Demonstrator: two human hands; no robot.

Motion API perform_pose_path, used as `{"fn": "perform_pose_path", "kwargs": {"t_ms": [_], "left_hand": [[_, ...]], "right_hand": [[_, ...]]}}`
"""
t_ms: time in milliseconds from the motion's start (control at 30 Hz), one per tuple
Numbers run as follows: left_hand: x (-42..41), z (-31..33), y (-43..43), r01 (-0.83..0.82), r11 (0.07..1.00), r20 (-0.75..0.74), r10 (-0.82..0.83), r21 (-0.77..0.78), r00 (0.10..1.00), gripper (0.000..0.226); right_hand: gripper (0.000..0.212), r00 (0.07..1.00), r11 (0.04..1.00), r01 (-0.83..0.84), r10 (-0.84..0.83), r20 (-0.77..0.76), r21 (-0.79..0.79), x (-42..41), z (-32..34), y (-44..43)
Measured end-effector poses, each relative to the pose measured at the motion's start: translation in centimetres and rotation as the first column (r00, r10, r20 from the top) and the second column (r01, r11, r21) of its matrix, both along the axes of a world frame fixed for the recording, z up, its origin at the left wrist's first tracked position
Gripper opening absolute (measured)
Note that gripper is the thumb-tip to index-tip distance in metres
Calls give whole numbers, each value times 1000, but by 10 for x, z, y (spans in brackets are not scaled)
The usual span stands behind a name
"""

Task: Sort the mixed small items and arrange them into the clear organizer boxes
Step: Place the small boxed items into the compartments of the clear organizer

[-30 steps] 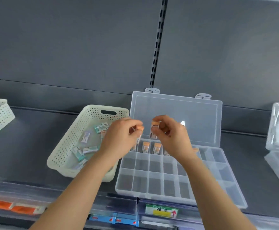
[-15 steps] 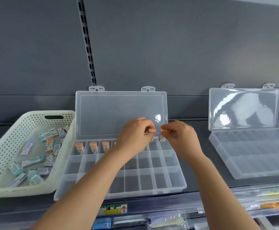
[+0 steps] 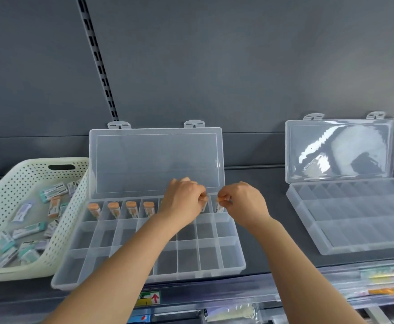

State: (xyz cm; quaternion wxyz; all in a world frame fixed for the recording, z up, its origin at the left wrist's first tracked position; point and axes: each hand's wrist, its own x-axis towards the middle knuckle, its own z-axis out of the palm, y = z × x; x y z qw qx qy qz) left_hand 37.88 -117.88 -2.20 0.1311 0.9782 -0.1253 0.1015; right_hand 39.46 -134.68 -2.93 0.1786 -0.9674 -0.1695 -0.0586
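Note:
A clear organizer box (image 3: 212, 265) lies open on the grey shelf, its lid leaning on the back wall. Several orange-capped items (image 3: 131, 208) stand in its back row of compartments. My left hand (image 3: 183, 199) pinches an orange-capped item (image 3: 204, 203) over a back-row compartment near the right end. My right hand (image 3: 242, 202) pinches another orange-capped item (image 3: 219, 205) over the rightmost back compartment. A cream perforated basket (image 3: 4, 183) at the left holds several mixed packets (image 3: 53, 190) with teal, orange and purple labels.
A second clear organizer box (image 3: 359, 218) lies open at the right with bare compartments. A slotted upright rail (image 3: 100, 66) runs up the grey back wall. Label strips and packaged goods (image 3: 383, 291) show below the shelf's front edge.
The camera view swung right, bringing the second box fully into view. Both hands moved from above the box's middle to the right end of its back row and lowered, each holding its item.

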Motion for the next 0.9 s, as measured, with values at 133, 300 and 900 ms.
{"fn": "perform_pose_path", "kwargs": {"t_ms": [133,300,900], "left_hand": [[0,-6,0,-17,1000,-14,17,19,1000,18],[1,-8,1,-57,998,-33,57,-6,998,17],[-4,2,9,-41,999,-15,41,33,999,26]], "right_hand": [[16,1000,1000,-22,22,0,8,3,-2,-1],[16,999,999,-42,42,-6,11,5,-2,-2],[31,996,995,-91,91,9,32,9,9,7]]}}
